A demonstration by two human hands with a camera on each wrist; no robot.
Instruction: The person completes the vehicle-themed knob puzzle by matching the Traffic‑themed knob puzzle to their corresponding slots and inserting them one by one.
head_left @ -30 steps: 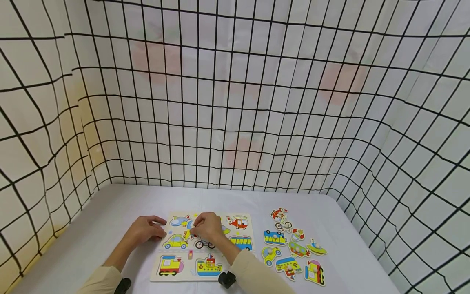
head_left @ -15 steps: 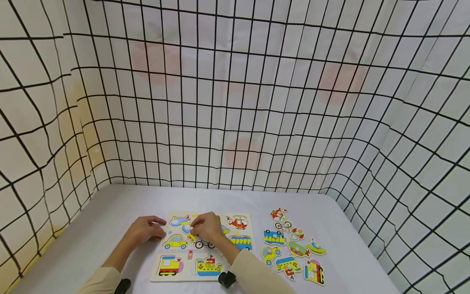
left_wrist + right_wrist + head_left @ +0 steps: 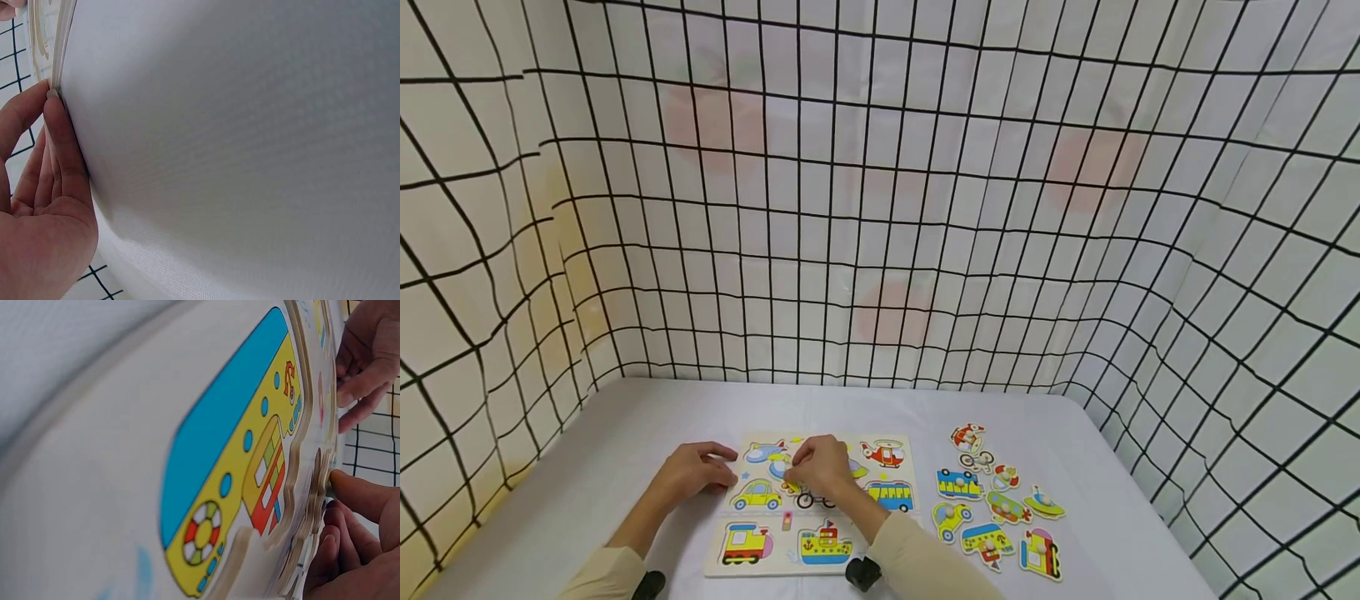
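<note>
My right hand point(image 3: 823, 467) is over the upper left part of a wooden puzzle board point(image 3: 782, 567), its thumb and fingertips pinching a blue-and-yellow puzzle piece point(image 3: 778, 467). The fingers partly hide the piece, which overlaps the board between the airplane picture point(image 3: 764, 452) and the bicycle picture point(image 3: 812, 500). In the right wrist view, that hand point(image 3: 365, 534) is close over the board beyond the ship picture point(image 3: 234, 440). My left hand point(image 3: 692, 469) rests beside the board's left edge; in the left wrist view its fingertips point(image 3: 55, 103) touch that edge.
Several loose knobbed pieces lie right of the board, among them a helicopter point(image 3: 967, 437), a bus point(image 3: 958, 483), a car point(image 3: 951, 522), a ship point(image 3: 988, 542) and a train point(image 3: 1041, 554). Black grid netting point(image 3: 865, 250) surrounds the white-covered table point(image 3: 655, 417).
The blue-and-yellow piece has turned from a steeper angle and lies flatter over the board. My right hand has shifted slightly left; my left hand stays at the board's edge.
</note>
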